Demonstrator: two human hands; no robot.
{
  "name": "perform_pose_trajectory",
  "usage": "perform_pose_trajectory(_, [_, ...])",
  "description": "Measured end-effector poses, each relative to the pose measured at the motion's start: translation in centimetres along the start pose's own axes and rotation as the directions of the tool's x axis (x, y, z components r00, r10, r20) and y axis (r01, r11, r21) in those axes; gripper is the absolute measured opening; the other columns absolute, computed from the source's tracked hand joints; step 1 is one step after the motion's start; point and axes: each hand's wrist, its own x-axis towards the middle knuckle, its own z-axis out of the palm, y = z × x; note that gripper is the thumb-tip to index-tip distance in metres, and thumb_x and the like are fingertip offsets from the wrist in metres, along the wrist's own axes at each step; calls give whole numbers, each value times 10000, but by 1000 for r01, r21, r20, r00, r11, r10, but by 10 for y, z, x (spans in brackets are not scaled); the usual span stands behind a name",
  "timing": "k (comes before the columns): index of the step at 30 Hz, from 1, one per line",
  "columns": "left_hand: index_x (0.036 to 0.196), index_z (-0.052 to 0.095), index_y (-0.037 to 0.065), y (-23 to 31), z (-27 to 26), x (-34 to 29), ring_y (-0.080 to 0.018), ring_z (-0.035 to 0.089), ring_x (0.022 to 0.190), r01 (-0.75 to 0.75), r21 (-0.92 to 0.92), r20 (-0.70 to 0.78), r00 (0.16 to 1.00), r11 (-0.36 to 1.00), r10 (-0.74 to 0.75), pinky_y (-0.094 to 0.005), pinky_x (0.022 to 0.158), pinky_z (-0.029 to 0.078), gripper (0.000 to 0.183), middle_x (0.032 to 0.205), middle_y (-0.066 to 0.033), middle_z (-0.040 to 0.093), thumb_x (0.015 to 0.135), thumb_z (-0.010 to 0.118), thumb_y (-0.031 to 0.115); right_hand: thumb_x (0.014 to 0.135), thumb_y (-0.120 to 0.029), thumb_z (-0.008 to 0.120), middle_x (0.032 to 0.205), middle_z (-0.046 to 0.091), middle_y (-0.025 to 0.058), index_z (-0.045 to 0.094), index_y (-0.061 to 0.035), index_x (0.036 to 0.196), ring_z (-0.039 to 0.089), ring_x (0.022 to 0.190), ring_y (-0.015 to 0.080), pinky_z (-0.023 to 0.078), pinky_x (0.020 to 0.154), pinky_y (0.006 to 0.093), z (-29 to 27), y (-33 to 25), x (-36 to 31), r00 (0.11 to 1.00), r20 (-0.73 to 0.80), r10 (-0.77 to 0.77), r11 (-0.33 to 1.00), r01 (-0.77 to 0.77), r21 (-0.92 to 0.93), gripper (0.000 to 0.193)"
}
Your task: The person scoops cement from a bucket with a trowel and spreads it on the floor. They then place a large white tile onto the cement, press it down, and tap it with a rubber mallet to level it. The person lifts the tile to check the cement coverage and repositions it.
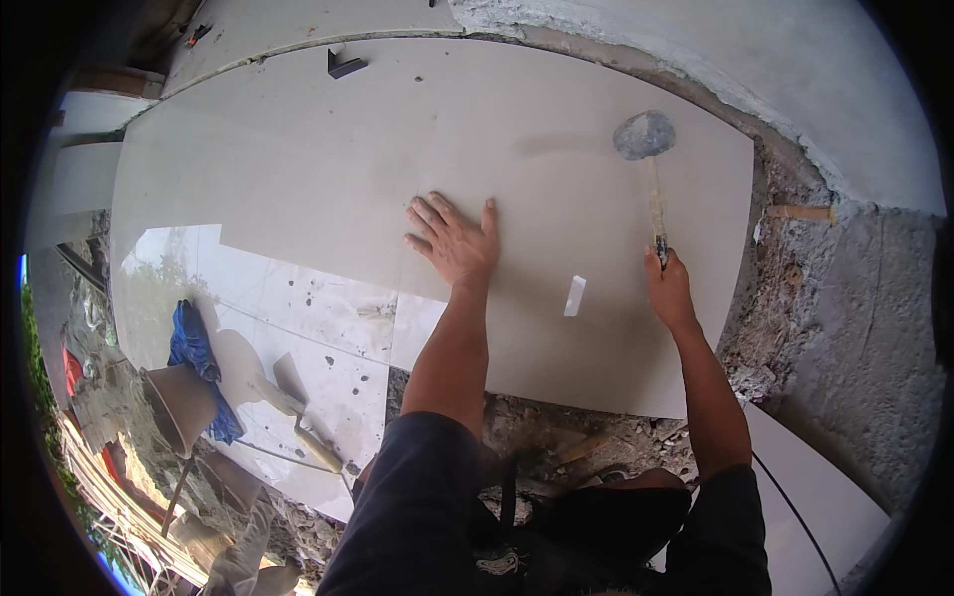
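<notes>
My left hand [456, 238] lies flat with spread fingers on a large, glossy light-grey floor tile [556, 348]. To its right, my right hand [670, 286] is wrapped round the handle of a rubber mallet [644, 135]. The mallet's rounded grey head points away from me, over the far right part of the tile. Whether the head touches the tile I cannot tell. A small white sticker [574, 296] is on the tile between my hands.
At the left lie a trowel [316, 447], a blue cloth [191, 343] and a brown bucket [179, 407]. A black angled piece [345, 66] rests at the far side. Broken rubble [566, 437] borders the near edge; a rough concrete strip [845, 288] runs along the right. A black cable [800, 521] crosses another tile.
</notes>
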Motion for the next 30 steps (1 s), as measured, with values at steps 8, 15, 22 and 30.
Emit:
perform_pose_trajectory(8, [1461, 169, -52, 0, -4, -1, -360, 61, 1445, -9, -13, 4, 1000, 1000, 9, -570, 1128, 75, 916, 1524, -246, 161, 897, 372, 641, 989, -336, 477, 619, 465, 43, 477, -19, 870, 460, 531, 110, 398, 501, 300, 14, -30, -1, 1000, 0, 30, 974, -29, 226, 340])
perform_pose_trajectory(15, [1454, 177, -63, 0, -1, 0, -366, 74, 1442, -29, -7, -46, 999, 1000, 29, -567, 1127, 91, 910, 1517, -248, 176, 901, 374, 633, 967, -351, 506, 616, 547, 139, 524, 16, 904, 564, 558, 243, 439, 547, 374, 24, -20, -11, 998, 53, 34, 972, -45, 229, 372])
perform_pose_trajectory(22, [1467, 170, -49, 2, -8, 0, -350, 73, 1448, 0, 13, -12, 1000, 1000, 0, -553, 1139, 92, 897, 1534, -229, 160, 907, 341, 630, 951, -357, 532, 637, 582, 175, 536, 1, 910, 608, 589, 342, 467, 561, 425, 23, -9, -25, 999, 30, -21, 999, 22, -38, 360])
perform_pose_trajectory(30, [1478, 168, -26, -3, 12, 0, -344, 78, 1450, -14, 51, -48, 999, 999, 17, -553, 1136, 98, 948, 1540, -233, 146, 888, 283, 707, 929, -390, 537, 668, 602, 198, 535, 27, 916, 617, 665, 397, 474, 612, 469, 11, 44, -53, 986, 160, 40, 994, -23, -108, 417])
